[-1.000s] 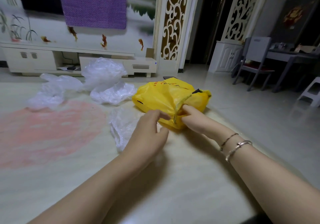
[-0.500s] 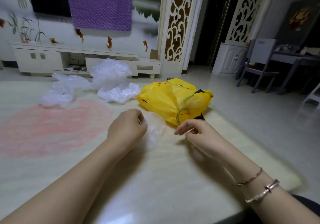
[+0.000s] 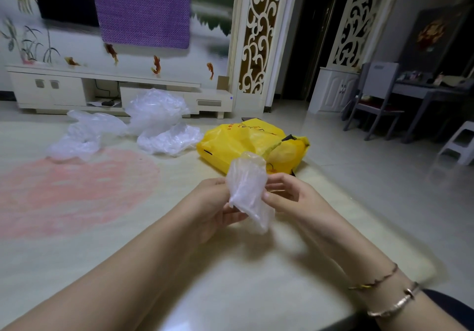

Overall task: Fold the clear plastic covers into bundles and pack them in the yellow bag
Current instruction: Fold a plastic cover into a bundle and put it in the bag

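Note:
A crumpled clear plastic cover (image 3: 247, 192) is lifted above the table, between both hands. My left hand (image 3: 213, 203) grips its left side and lower end. On the right side, my right hand (image 3: 289, 193) pinches it with thumb and fingers. Just behind them lies the yellow bag (image 3: 230, 143), bulging, on the table. More clear plastic covers lie farther back on the left: a large puffy cover (image 3: 154, 110), a flatter cover (image 3: 169, 139) and a cover at the far left (image 3: 84, 133).
The table (image 3: 230, 292) is pale with a pink round patch (image 3: 71, 189) on the left; its right edge runs diagonally near the yellow bag. Beyond stand a white TV cabinet (image 3: 64, 87), a grey chair (image 3: 374, 95) and a white stool (image 3: 459, 143).
My hands left the yellow bag and drew back toward me. My left hand picked up a clear cover from the table and raised it; my right hand has now taken hold of it too.

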{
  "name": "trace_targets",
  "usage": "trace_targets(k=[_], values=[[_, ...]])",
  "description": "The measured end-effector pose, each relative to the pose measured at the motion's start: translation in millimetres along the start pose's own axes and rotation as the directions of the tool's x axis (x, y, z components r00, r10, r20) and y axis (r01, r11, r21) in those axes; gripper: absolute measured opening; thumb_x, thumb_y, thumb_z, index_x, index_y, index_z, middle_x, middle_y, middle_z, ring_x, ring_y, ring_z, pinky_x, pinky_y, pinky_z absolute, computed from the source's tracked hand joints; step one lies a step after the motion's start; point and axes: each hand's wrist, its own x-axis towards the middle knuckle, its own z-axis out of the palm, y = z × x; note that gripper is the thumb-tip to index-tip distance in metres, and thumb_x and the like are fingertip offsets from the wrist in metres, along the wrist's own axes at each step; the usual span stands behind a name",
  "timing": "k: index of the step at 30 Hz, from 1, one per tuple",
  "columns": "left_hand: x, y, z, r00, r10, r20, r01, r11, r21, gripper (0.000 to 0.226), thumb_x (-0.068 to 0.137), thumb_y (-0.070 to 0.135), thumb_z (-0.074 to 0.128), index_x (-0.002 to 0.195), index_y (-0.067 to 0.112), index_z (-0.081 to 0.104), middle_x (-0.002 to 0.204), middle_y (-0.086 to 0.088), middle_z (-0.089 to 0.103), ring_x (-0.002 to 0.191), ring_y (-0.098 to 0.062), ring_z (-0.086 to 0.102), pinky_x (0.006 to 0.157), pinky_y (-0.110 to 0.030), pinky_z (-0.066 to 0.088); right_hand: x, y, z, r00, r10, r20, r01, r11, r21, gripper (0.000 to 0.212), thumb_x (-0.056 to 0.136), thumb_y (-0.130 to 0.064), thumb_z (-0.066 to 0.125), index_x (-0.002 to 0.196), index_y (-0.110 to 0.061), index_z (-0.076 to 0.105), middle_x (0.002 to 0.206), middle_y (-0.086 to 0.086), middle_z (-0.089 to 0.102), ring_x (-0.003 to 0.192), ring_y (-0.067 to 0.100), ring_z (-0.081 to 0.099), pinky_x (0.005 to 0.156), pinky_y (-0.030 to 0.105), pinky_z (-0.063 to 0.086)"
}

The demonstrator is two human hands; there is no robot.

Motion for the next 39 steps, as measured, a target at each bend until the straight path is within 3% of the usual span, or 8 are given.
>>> trace_targets(k=[8, 13, 18, 22, 28, 31, 35, 39], values=[[-2, -2, 0, 0.999, 0.033, 0.040, -0.033, 0.999, -0.006, 0.014, 0.080, 0.000, 0.063, 0.088, 0.011, 0.068, 0.072, -0.001, 0.070, 0.059, -0.007, 0.064, 0.058, -0.018, 0.055, 7, 9, 8, 0.997, -0.072, 0.014, 0.073, 0.997, -0.012, 0.019, 0.077, -0.027, 0.066, 0.087, -0.012, 0.063, 0.088, -0.002, 0.067, 0.087, 0.007, 0.062, 0.080, 0.021, 0.048], [3, 1, -7, 0.996, 0.019, -0.087, -0.008, 0.992, 0.125, 0.016, 0.077, 0.002, 0.065, 0.092, 0.006, 0.065, 0.064, -0.004, 0.064, 0.051, -0.011, 0.057, 0.057, -0.023, 0.053, 7, 3, 1, 0.991, 0.040, -0.128, 0.003, 0.948, 0.318, 0.014, 0.091, -0.010, 0.061, 0.078, -0.011, 0.056, 0.076, 0.001, 0.063, 0.068, 0.010, 0.058, 0.062, 0.019, 0.048], [3, 7, -11, 0.985, -0.050, -0.166, 0.105, 0.933, 0.343, 0.034, 0.100, 0.029, 0.048, 0.073, 0.009, 0.056, 0.051, 0.000, 0.055, 0.037, -0.009, 0.052, 0.042, -0.014, 0.043, 12, 3, -11, 0.900, 0.240, -0.365, -0.066, 0.901, 0.428, 0.016, 0.099, -0.013, 0.047, 0.085, -0.010, 0.051, 0.089, 0.017, 0.063, 0.080, 0.033, 0.064, 0.069, 0.044, 0.054], [4, 4, -8, 0.990, -0.066, -0.124, 0.117, 0.875, 0.469, 0.030, 0.099, 0.025, 0.049, 0.077, 0.006, 0.059, 0.071, -0.009, 0.061, 0.050, -0.015, 0.054, 0.053, -0.025, 0.045, 12, 1, -10, 0.877, 0.251, -0.411, -0.067, 0.909, 0.412, 0.016, 0.099, -0.015, 0.049, 0.083, -0.010, 0.051, 0.078, 0.010, 0.060, 0.050, 0.015, 0.061, 0.052, 0.037, 0.055], [5, 24, -17, 0.982, -0.062, -0.179, 0.063, 0.998, 0.000, 0.054, 0.090, 0.056, 0.034, 0.095, 0.010, 0.063, 0.089, -0.007, 0.064, 0.074, -0.025, 0.061, 0.068, -0.035, 0.052, 8, -6, -7, 0.959, 0.121, -0.256, -0.031, 0.943, 0.331, 0.016, 0.098, -0.015, 0.051, 0.083, -0.008, 0.050, 0.052, 0.000, 0.052, 0.034, 0.007, 0.041, 0.035, 0.016, 0.033], [2, 22, -20, 0.986, -0.166, -0.030, 0.168, 0.963, 0.211, 0.075, 0.076, 0.080, 0.042, 0.103, 0.014, 0.067, 0.094, -0.006, 0.068, 0.083, -0.023, 0.065, 0.069, -0.032, 0.054, 10, -4, -4, 0.961, 0.095, -0.260, -0.038, 0.975, 0.217, 0.018, 0.096, -0.017, 0.055, 0.080, -0.012, 0.051, 0.063, 0.009, 0.043, 0.045, 0.012, 0.041, 0.037, 0.018, 0.035], [2, 12, -11, 0.999, -0.048, 0.013, 0.039, 0.910, 0.412, 0.036, 0.081, 0.033, 0.073, 0.101, 0.004, 0.070, 0.088, -0.006, 0.066, 0.079, -0.018, 0.062, 0.087, -0.043, 0.055, 11, -2, 0, 0.950, 0.126, -0.286, -0.085, 0.985, 0.152, 0.019, 0.095, -0.023, 0.057, 0.079, -0.015, 0.053, 0.068, 0.010, 0.039, 0.053, 0.015, 0.038, 0.041, 0.021, 0.035], [5, 13, -12, 0.982, 0.151, -0.113, -0.112, 0.947, 0.300, 0.013, 0.089, 0.004, 0.062, 0.097, 0.001, 0.071, 0.090, -0.014, 0.066, 0.079, -0.023, 0.060, 0.077, -0.037, 0.051, 15, -2, -6, 0.927, 0.212, -0.309, -0.189, 0.976, 0.104, 0.029, 0.096, -0.030, 0.054, 0.073, -0.012, 0.059, 0.065, 0.002, 0.056, 0.059, 0.015, 0.052, 0.056, 0.025, 0.041]])
